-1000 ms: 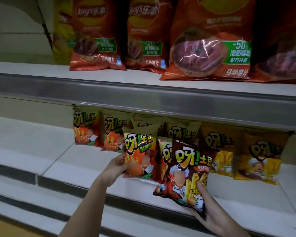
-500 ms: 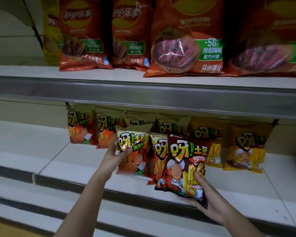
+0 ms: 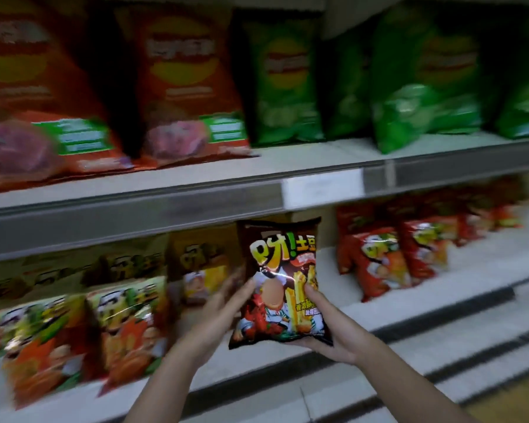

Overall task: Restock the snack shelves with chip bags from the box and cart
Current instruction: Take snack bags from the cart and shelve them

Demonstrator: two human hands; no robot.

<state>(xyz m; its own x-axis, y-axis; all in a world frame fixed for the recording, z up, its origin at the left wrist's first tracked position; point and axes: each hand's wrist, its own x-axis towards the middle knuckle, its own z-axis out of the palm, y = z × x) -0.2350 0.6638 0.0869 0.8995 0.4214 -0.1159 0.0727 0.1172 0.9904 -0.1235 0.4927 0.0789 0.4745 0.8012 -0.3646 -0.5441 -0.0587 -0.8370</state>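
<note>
I hold a dark brown chip bag [image 3: 280, 282] upright in front of the lower shelf [image 3: 379, 303]. My right hand [image 3: 333, 334] grips its lower right corner, thumb on the front and fingers underneath. My left hand [image 3: 217, 312] touches the bag's left edge with a thumb on the front, the other fingers spread behind it. Behind the bag, the lower shelf shows a gap between yellow bags [image 3: 202, 270] on the left and red bags [image 3: 376, 261] on the right.
Orange-and-green small bags [image 3: 74, 331] stand at the lower shelf's left front. The upper shelf [image 3: 196, 181] carries large orange bags [image 3: 184, 87] and green bags [image 3: 287, 83]. A white price tag [image 3: 322, 189] sits on its rail. Steps of lower shelving run below right.
The view has swung right along the shelves. My left hand let go of the orange-and-green bag and came over to the brown bag, which my right hand lifted upright.
</note>
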